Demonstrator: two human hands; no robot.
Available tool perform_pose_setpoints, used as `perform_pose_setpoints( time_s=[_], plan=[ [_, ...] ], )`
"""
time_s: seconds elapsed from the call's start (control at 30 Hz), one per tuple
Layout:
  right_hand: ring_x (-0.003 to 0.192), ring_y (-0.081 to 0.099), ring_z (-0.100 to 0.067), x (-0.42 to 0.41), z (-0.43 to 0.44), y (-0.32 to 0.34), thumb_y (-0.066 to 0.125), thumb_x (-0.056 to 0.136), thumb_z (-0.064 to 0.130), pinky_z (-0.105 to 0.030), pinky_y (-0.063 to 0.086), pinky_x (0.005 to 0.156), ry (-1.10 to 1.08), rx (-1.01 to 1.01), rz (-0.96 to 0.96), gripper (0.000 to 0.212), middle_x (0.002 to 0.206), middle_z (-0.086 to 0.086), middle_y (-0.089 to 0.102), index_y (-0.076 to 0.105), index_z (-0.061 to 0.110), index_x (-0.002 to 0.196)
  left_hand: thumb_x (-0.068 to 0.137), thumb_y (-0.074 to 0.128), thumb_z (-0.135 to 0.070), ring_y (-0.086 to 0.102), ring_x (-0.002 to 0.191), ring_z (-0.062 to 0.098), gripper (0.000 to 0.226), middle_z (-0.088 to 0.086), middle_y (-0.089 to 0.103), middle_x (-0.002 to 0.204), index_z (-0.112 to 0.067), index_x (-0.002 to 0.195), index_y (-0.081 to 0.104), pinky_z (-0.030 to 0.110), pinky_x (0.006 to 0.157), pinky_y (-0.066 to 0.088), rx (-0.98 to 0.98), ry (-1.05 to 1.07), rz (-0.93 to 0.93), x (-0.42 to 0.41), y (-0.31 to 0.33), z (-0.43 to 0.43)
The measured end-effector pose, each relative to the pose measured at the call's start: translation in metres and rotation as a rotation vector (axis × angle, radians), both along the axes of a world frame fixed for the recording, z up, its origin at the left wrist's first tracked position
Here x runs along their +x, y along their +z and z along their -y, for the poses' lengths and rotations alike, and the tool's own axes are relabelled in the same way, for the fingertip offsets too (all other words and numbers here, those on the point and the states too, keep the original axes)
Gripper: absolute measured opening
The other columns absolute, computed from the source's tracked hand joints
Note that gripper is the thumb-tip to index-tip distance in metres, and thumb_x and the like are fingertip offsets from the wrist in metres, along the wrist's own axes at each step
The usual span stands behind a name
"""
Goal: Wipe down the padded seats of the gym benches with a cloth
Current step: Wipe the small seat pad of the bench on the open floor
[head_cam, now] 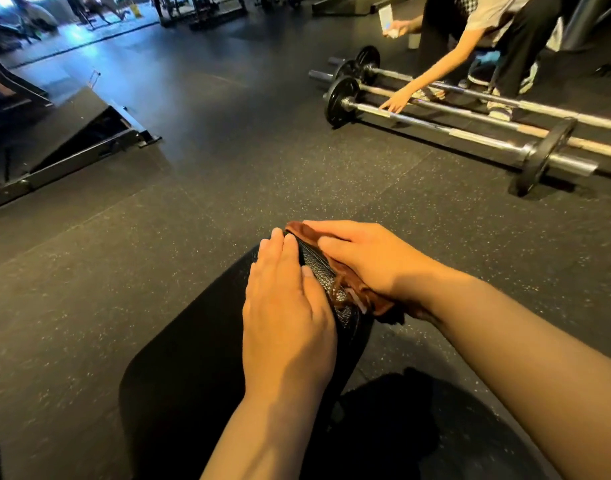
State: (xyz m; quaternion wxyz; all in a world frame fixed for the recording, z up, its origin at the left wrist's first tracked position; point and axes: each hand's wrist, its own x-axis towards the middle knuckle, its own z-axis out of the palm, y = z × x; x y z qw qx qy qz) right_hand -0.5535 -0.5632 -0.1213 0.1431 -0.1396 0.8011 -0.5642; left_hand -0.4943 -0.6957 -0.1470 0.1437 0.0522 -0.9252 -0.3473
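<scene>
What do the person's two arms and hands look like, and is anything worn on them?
Both forearms are bare as far as the picture shows: no sleeves are visible. The left hand and the right hand wear no gloves, and no rings, watch or bracelet can be seen. The fingernails look short and unpainted.

Both forearms reach forward, left hand [286,306] flat (fingers straight, together), right hand [363,258] curled, palm down
</scene>
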Motion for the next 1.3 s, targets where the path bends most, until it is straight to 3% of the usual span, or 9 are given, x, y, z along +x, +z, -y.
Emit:
perform_pose_setpoints(
  time_s=[0.17,0.3,0.4,0.53,0.73,0.83,0.97,1.13,1.3],
  plan=[
    [0.122,0.061,-0.012,0.013,-0.020,-0.013,0.055,0.101,0.014,-0.035,0.044,0.110,-0.009,-0.058,0.043,0.037,0.130,0.006,0.068,0.063,0.027,0.134,0.096,0.025,-0.039,0.011,0.150,-0.001,0.062,-0.012,0.023,0.163,-0.024,0.155,0.032,0.027,0.124,0.010,-0.016,-0.005,-0.006,0.002,0.000,0.000],
    [0.121,0.057,0.007,0.022,-0.026,-0.019,0.056,0.101,0.013,-0.023,0.040,0.112,-0.046,-0.099,-0.040,0.036,0.130,0.018,0.065,0.063,0.025,0.134,0.103,0.027,-0.032,0.008,0.150,-0.002,0.053,-0.013,0.020,0.163,-0.023,0.155,0.032,0.025,0.124,0.006,-0.012,0.039,-0.018,0.002,0.001,-0.009],
    [0.109,0.062,0.008,-0.002,-0.003,-0.005,0.052,0.102,0.012,-0.009,0.045,0.094,-0.012,-0.080,-0.015,0.034,0.118,0.020,0.069,0.066,0.026,0.129,0.097,0.024,-0.037,0.009,0.150,-0.001,0.062,-0.012,0.021,0.163,-0.022,0.156,0.032,0.024,0.124,0.006,-0.014,0.046,-0.038,0.003,0.001,-0.009],
    [0.110,0.063,0.000,-0.018,0.010,-0.001,0.048,0.102,0.017,-0.017,0.046,0.096,0.016,-0.095,-0.002,0.030,0.120,0.014,0.069,0.071,0.027,0.119,0.097,0.025,-0.040,0.005,0.150,-0.002,0.062,-0.015,0.016,0.164,-0.024,0.157,0.027,0.030,0.125,0.009,0.033,0.074,-0.010,0.004,0.002,-0.005],
    [0.106,0.066,0.004,0.014,-0.022,-0.018,0.052,0.098,0.003,-0.007,0.047,0.086,-0.057,-0.259,0.042,0.034,0.113,0.016,0.073,0.073,0.019,0.120,0.105,0.032,-0.029,0.002,0.149,-0.006,0.052,-0.021,0.012,0.163,-0.029,0.157,0.025,0.030,0.125,0.006,0.045,0.082,0.033,0.006,0.003,-0.008],
    [0.105,0.066,0.005,0.015,-0.019,-0.019,0.050,0.100,0.006,-0.011,0.048,0.092,-0.075,-0.172,-0.034,0.035,0.110,0.018,0.074,0.073,0.027,0.115,0.105,0.034,-0.027,0.006,0.150,-0.003,0.052,-0.016,0.016,0.164,-0.025,0.156,0.028,0.030,0.125,0.008,0.027,0.080,0.010,0.006,0.003,-0.008],
    [0.107,0.064,-0.002,-0.011,0.005,-0.004,0.047,0.101,0.007,-0.011,0.046,0.093,-0.027,-0.071,-0.049,0.034,0.115,0.010,0.071,0.071,0.020,0.121,0.101,0.026,-0.037,0.011,0.150,0.001,0.057,-0.012,0.020,0.163,-0.022,0.156,0.031,0.033,0.125,0.013,-0.002,0.083,-0.008,0.004,0.002,-0.008],
    [0.107,0.066,-0.001,-0.004,-0.004,-0.010,0.046,0.098,0.004,-0.010,0.048,0.090,0.017,-0.246,0.006,0.036,0.118,0.010,0.072,0.073,0.014,0.120,0.104,0.029,-0.034,0.007,0.150,-0.001,0.053,-0.014,0.017,0.164,-0.024,0.156,0.029,0.032,0.125,0.010,0.006,0.080,0.011,0.004,0.003,-0.008],
    [0.117,0.065,-0.011,0.020,-0.033,-0.024,0.048,0.101,0.002,-0.021,0.049,0.100,0.071,-0.390,0.148,0.036,0.124,0.006,0.070,0.065,0.014,0.130,0.106,0.031,-0.028,0.001,0.151,0.001,0.051,-0.012,0.014,0.165,-0.022,0.157,0.027,0.025,0.124,-0.001,-0.075,0.102,0.008,0.005,0.003,-0.012]
  ],
)
